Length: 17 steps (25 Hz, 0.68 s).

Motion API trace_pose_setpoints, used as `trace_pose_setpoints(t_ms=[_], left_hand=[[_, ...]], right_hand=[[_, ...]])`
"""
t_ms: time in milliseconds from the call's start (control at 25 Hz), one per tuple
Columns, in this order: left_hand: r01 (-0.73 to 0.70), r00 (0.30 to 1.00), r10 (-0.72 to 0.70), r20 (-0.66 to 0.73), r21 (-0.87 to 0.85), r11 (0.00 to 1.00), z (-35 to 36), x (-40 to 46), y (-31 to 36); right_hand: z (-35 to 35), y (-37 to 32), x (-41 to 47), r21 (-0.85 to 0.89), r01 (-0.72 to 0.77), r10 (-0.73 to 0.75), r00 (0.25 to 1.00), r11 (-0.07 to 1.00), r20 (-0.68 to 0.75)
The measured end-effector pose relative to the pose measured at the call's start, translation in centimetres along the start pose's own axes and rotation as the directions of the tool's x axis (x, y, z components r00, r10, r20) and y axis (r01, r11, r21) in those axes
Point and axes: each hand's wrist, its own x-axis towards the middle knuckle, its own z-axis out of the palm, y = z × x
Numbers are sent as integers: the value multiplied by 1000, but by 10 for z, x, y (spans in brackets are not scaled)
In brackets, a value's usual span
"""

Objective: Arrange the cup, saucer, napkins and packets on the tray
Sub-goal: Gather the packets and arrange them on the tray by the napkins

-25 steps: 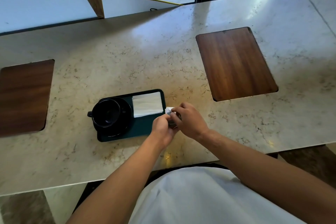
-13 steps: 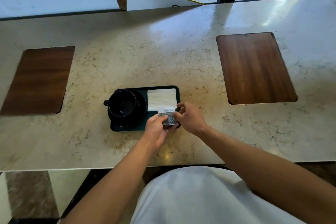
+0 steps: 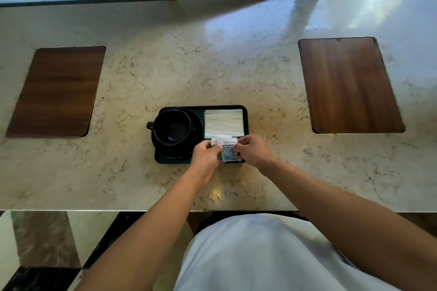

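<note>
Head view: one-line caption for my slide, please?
Both hands hold packets over the tray, beside napkins and cup.
</note>
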Motion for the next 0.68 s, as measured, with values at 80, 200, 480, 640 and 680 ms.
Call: trace_pose_setpoints(t_ms=[80,200,480,640,680], left_hand=[[-10,1000,12,-29,72,997,-1,4,3],[20,999,-18,-30,68,997,-2,7,6],[46,997,-41,62,-80,996,-6,3,12],[1,1000,0,20,-32,999,-5,5,11],[-4,1000,4,3,-3,1000,-5,5,11]], right_hand=[[1,-1,2,-64,4,-6,999,998,-36],[2,-1,6,-130,1,-10,998,992,-69],[5,-7,11,-95,-30,24,998,995,-62],[4,-11,9,-89,-7,1,998,996,-66],[3,-11,7,-99,10,-17,998,995,-69]])
